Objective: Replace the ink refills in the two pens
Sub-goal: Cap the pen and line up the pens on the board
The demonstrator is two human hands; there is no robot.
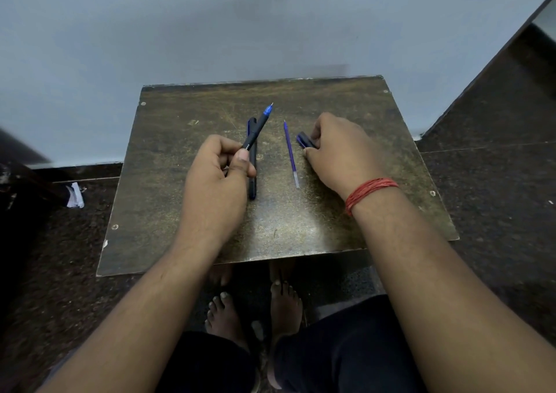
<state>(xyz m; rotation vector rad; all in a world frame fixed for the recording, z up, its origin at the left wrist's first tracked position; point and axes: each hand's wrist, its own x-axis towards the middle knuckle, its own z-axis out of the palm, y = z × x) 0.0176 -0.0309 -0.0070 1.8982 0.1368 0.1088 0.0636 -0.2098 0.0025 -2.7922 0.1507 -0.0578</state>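
My left hand [219, 167] grips an uncapped black pen [258, 128] with a blue tip, pointing up and to the right above the table. Under it a second, capped dark pen [252, 179] lies flat on the worn brown table [180, 212]. A loose blue ink refill [290, 153] lies lengthwise in the middle, between my hands. My right hand [340, 152] rests on the table with its fingers closed on a dark blue pen cap [304, 140], most of which is hidden by the fingers.
The small table stands against a grey wall [210, 25]. Dark speckled floor surrounds it. A crumpled white paper scrap [75, 195] lies on the floor at the left. My bare feet [255, 308] are under the table's front edge.
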